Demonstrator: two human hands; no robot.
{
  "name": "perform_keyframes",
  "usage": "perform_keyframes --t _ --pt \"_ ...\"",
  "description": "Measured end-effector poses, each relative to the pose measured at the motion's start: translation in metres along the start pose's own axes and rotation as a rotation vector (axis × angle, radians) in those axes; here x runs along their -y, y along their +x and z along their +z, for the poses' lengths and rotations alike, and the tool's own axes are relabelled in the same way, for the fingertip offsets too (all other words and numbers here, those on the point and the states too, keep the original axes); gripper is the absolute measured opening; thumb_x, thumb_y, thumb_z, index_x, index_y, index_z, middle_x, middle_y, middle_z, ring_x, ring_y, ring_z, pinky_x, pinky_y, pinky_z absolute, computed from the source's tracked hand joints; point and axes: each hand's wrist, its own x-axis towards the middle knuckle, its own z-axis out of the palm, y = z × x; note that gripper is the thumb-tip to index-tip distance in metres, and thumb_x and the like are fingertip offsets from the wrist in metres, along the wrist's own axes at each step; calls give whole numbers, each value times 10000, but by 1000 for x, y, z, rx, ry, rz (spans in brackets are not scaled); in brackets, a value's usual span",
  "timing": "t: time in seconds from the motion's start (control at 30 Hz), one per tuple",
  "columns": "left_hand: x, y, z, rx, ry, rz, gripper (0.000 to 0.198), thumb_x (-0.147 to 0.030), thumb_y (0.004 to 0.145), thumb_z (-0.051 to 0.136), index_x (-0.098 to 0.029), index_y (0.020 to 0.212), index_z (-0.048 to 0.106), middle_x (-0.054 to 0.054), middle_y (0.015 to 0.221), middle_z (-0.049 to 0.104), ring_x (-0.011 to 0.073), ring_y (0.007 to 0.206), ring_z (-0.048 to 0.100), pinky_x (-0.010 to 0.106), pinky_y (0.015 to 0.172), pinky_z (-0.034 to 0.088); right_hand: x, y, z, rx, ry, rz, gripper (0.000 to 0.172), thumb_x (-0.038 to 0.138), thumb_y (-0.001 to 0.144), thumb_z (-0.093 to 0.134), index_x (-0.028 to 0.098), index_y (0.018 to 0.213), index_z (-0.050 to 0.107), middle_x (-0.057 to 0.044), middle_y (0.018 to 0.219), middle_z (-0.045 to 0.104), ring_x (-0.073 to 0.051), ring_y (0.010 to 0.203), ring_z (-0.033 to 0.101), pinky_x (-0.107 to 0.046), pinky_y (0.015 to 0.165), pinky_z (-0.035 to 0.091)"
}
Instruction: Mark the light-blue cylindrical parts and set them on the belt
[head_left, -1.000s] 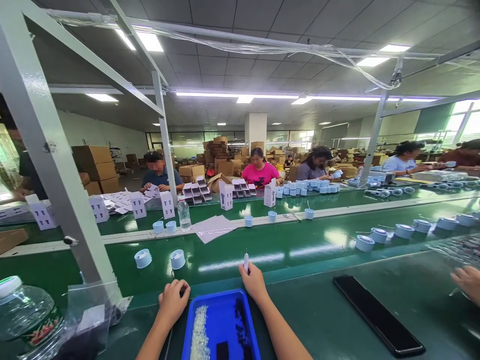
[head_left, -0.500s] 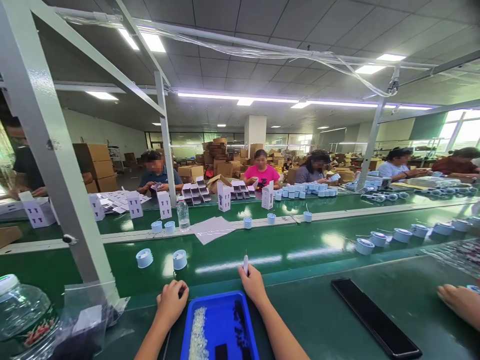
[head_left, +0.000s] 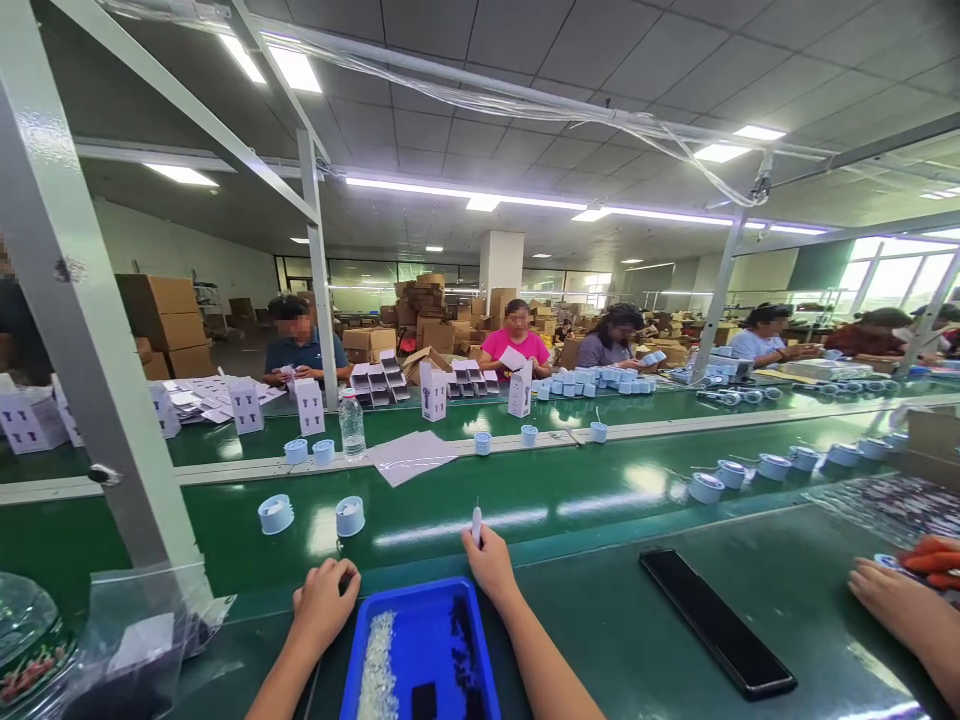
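My right hand point(head_left: 489, 562) is closed round the white handle of a slim tool point(head_left: 476, 526) with a thin metal tip pointing up; the tool's exact kind is unclear. My left hand point(head_left: 324, 600) lies at the bench edge with its fingers curled in, and whatever is inside them is hidden. Just beyond it stand two light-blue round plastic parts point(head_left: 349, 517) on the green belt point(head_left: 435, 545). Between my forearms sits a blue tray point(head_left: 420, 640) with small whitish pieces point(head_left: 379, 665) along its left side and small black pieces point(head_left: 463, 650) along its right.
A black phone point(head_left: 716, 622) lies to the right. Beyond it, a co-worker's hand point(head_left: 900, 605) is near orange-handled pliers point(head_left: 934, 560). A metal post point(head_left: 112, 350) and a plastic bag point(head_left: 139, 640) stand at left. More blue parts point(head_left: 772, 467) line the belt; several co-workers sit opposite.
The view has turned slightly right, so everything sits further left. At right, the co-worker's hand and orange handles show more fully. My hands keep nearly the same pose.
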Motion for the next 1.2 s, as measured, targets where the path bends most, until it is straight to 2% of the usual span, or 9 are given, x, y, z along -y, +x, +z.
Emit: perform_keyframes --t 0.3,0.9,1.03,1.13,1.2 --pt "1 2 3 -27 8 12 261 -264 889 357 -228 859 613 58 971 603 251 988 515 385 806 375 0 0 1 -25 -26 -9 326 442 816 439 204 595 474 -6 568 540 -154 542 467 -251 522 291" --pt "-3 -5 -2 -30 8 11 259 -249 885 350 -225 848 605 53 969 604 244 998 528 372 808 389 -2 0 2 -33 53 -32 351 482 804 438 214 578 458 7 548 500 -154 532 436 -260 515 288" --pt "3 -3 1 -50 -46 -41 255 -255 865 375 -209 1030 564 67 1003 596 232 1022 536 347 831 409 1 -2 -1 -43 104 -29 376 526 828 411 228 601 435 10 552 489 -162 529 444 -268 515 308" --pt "8 8 4 -26 -103 -130 410 -268 839 419 -164 1236 431 88 1039 581 229 1027 554 338 868 414 3 -3 -4 -53 155 -28 388 552 863 336 237 658 436 15 553 476 -170 520 460 -274 510 339" --pt "8 21 4 24 -118 -197 517 -279 814 455 -135 1301 358 118 1065 572 248 1030 566 358 888 411 4 -3 -5 -66 174 -26 393 562 871 306 242 681 433 23 536 458 -171 502 459 -273 497 339"
